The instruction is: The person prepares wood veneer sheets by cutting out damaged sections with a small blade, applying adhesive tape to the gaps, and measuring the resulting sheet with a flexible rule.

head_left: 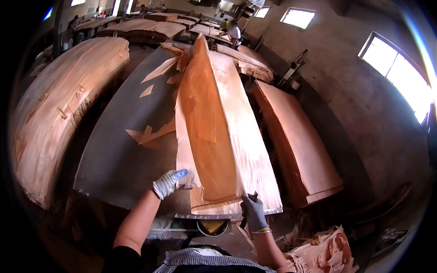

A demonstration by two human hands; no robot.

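My left hand (167, 183), in a striped glove with blue fingertips, is closed at the near left corner of a pale wood veneer sheet (184, 157). Its fingertips lie over that edge. My right hand (255, 213), in a grey glove, makes a fist by the near edge of the veneer. A dark tool pokes out above and below this fist; its kind cannot be made out. Between the hands, an orange-brown veneer sheet (209, 150) runs away along the dark table (123, 154). Bright pale veneer (250, 154) lies along its right side, meeting it at a raised ridge.
Torn veneer scraps (157, 133) lie on the table's left half. Tall veneer stacks stand left (63, 104) and right (298, 141). A round container (212, 227) sits under the near edge, and crumpled veneer waste (325, 250) is heaped at lower right. A person (233, 32) stands far back.
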